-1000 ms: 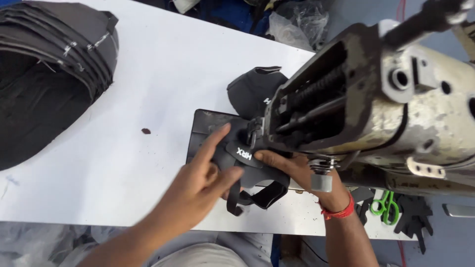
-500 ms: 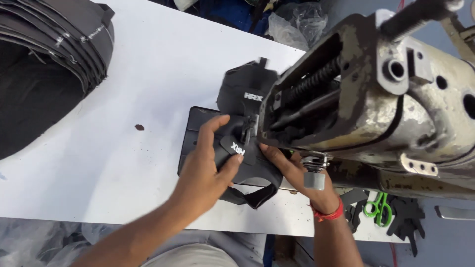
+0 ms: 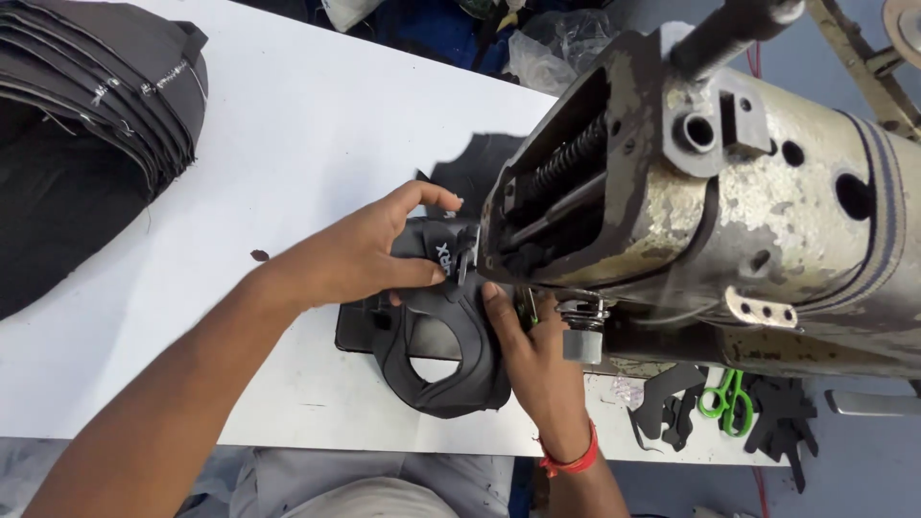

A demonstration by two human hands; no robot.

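holding the black shoe upper piece (image 3: 446, 336) under the sewing machine (image 3: 672, 211) head, left hand (image 3: 369, 254) and right hand (image 3: 528, 345) both grasp it on the white surface (image 3: 288, 125); stitching appears underway, and a stack of black pieces (image 3: 86, 86) lies apart.

Our left hand (image 3: 360, 254) and forearm are bare, with no sleeve, ring or watch on them. Our right hand (image 3: 532, 350) is bare too, with a thin red band (image 3: 568, 462) around the wrist; pale grey trousers (image 3: 374, 484) cover our lap
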